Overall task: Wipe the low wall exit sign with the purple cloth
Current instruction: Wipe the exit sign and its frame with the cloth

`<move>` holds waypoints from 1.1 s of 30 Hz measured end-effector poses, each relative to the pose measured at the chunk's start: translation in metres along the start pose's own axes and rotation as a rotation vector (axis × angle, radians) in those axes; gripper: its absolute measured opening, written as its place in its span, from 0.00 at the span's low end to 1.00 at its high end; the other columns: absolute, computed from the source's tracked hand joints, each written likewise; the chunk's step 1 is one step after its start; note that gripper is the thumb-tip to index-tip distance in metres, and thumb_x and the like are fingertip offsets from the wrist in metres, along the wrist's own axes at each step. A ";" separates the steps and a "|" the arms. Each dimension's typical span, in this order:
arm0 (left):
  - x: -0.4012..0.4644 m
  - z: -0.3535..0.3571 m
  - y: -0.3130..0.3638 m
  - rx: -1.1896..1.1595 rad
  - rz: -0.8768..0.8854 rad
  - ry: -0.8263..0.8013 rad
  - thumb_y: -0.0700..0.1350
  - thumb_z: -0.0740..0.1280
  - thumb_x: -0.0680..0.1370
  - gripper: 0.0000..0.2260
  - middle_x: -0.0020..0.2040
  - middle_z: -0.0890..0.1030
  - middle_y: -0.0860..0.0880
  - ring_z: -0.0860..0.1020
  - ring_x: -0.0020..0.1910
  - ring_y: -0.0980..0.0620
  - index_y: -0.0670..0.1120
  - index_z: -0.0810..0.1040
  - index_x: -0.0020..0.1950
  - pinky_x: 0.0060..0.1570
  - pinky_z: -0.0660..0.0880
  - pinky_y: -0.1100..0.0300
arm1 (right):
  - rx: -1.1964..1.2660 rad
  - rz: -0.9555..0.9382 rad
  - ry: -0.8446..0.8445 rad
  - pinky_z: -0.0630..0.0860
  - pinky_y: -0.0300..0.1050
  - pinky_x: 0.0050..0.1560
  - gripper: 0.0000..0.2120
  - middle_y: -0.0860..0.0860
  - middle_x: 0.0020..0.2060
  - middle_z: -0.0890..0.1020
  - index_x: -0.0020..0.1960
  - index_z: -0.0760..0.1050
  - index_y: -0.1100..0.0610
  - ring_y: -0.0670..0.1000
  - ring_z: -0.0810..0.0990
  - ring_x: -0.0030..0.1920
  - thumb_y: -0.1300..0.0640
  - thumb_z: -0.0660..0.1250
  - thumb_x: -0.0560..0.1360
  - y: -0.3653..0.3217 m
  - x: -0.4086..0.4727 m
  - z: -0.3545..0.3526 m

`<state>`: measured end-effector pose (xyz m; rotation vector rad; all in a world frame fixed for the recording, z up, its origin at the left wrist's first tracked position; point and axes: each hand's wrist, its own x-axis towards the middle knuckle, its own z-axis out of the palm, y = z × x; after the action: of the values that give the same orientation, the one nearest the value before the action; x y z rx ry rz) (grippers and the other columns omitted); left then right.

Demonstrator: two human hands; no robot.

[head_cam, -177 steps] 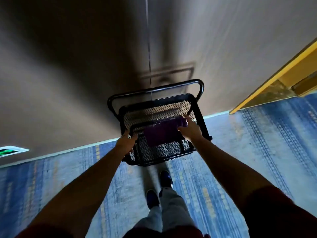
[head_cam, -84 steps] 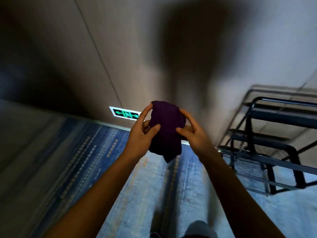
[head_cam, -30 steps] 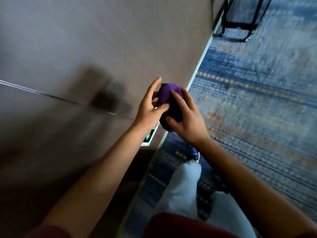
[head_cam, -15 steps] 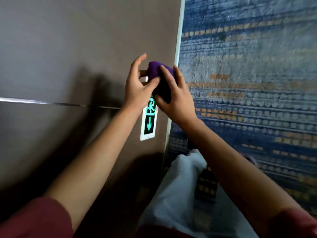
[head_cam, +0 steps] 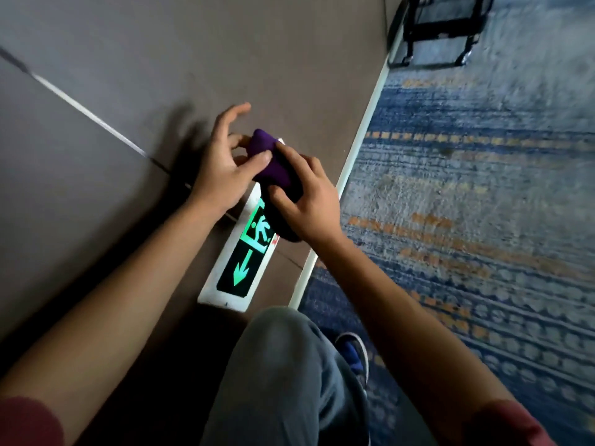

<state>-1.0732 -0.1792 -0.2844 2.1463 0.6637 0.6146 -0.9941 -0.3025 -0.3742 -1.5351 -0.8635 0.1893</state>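
Both hands, left (head_cam: 222,170) and right (head_cam: 307,201), grip purple cloth (head_cam: 273,164) over exit sign (head_cam: 240,252), covering its upper half; black cart (head_cam: 441,30) upper right.

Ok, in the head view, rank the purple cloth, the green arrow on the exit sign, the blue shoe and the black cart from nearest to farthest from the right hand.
From the right hand:
1. Purple cloth, under its fingers, on the sign's far end.
2. Green arrow, on the sign's near end.
3. Blue shoe, on the carpet beside the knee.
4. Black cart, far along the wall, at top.
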 end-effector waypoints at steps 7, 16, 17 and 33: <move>-0.008 0.010 -0.014 -0.152 -0.007 0.051 0.38 0.70 0.75 0.24 0.57 0.80 0.38 0.82 0.53 0.50 0.60 0.71 0.65 0.55 0.81 0.50 | -0.083 -0.116 0.001 0.81 0.48 0.48 0.31 0.45 0.54 0.77 0.75 0.65 0.36 0.47 0.81 0.49 0.42 0.67 0.73 0.024 0.006 -0.002; 0.022 -0.006 0.033 0.056 0.137 0.002 0.35 0.68 0.75 0.29 0.63 0.76 0.58 0.81 0.59 0.56 0.63 0.69 0.67 0.47 0.80 0.60 | -0.087 -0.116 0.082 0.76 0.41 0.48 0.27 0.47 0.51 0.76 0.73 0.70 0.38 0.47 0.81 0.48 0.33 0.66 0.76 -0.003 0.028 -0.011; 0.027 -0.011 0.035 0.063 0.133 0.006 0.35 0.68 0.76 0.30 0.62 0.78 0.56 0.83 0.55 0.54 0.66 0.69 0.67 0.47 0.80 0.61 | -0.095 -0.127 0.073 0.77 0.42 0.49 0.27 0.46 0.51 0.76 0.73 0.69 0.38 0.47 0.81 0.48 0.33 0.65 0.76 -0.006 0.034 -0.012; 0.051 -0.034 0.005 1.801 0.329 -0.330 0.74 0.48 0.76 0.37 0.84 0.55 0.44 0.46 0.83 0.37 0.57 0.62 0.81 0.79 0.41 0.37 | 0.156 0.241 0.059 0.75 0.44 0.54 0.22 0.48 0.57 0.82 0.73 0.70 0.39 0.48 0.80 0.54 0.39 0.63 0.80 0.115 0.053 0.037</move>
<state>-1.0546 -0.1313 -0.2510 3.8973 0.7425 -0.5405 -0.9324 -0.2315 -0.4664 -1.4882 -0.6014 0.3763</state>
